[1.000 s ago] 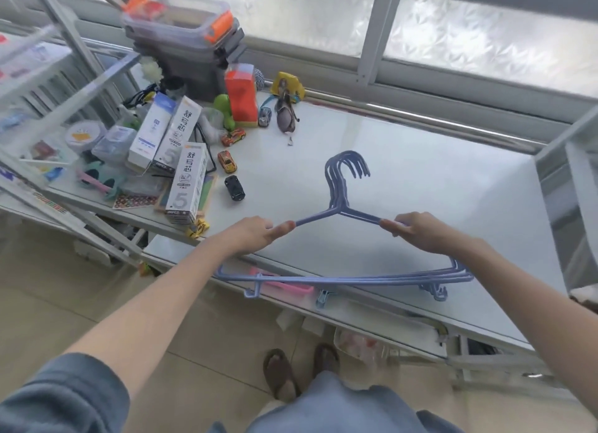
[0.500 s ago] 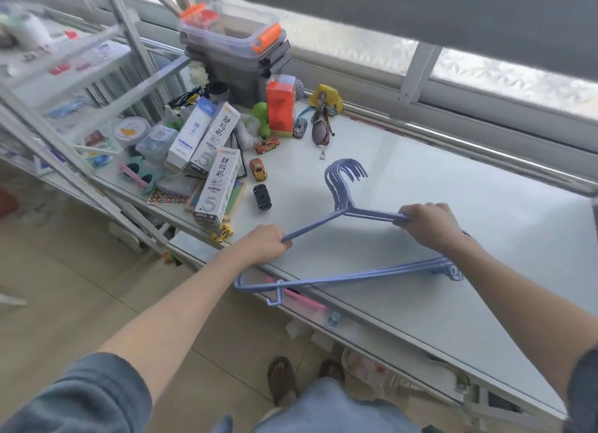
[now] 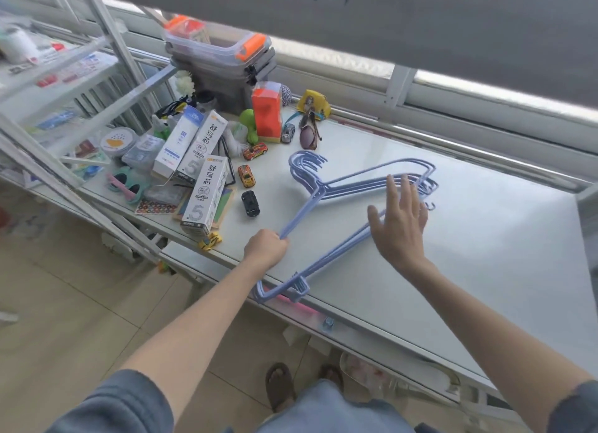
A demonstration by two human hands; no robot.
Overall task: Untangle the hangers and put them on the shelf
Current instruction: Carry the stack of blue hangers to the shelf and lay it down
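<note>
A stack of several blue wire hangers (image 3: 339, 190) lies flat on the white shelf top (image 3: 485, 254), hooks pointing toward the back left, one corner overhanging the front edge. My left hand (image 3: 267, 246) is closed around the left shoulder bars of the hangers near the front edge. My right hand (image 3: 399, 222) hovers just above the middle of the stack with fingers spread, holding nothing.
Left of the hangers lie toy cars (image 3: 247, 175), white boxes (image 3: 207, 199), sunglasses (image 3: 309, 134), an orange box (image 3: 267, 110) and stacked plastic containers (image 3: 220, 49). A metal rack (image 3: 64, 86) stands at the left. A window frame (image 3: 453, 109) runs behind the shelf.
The hangers went down flat on the shelf top and turned, right end swinging toward the back. My right hand let go of them and opened above them. My left hand kept its grip.
</note>
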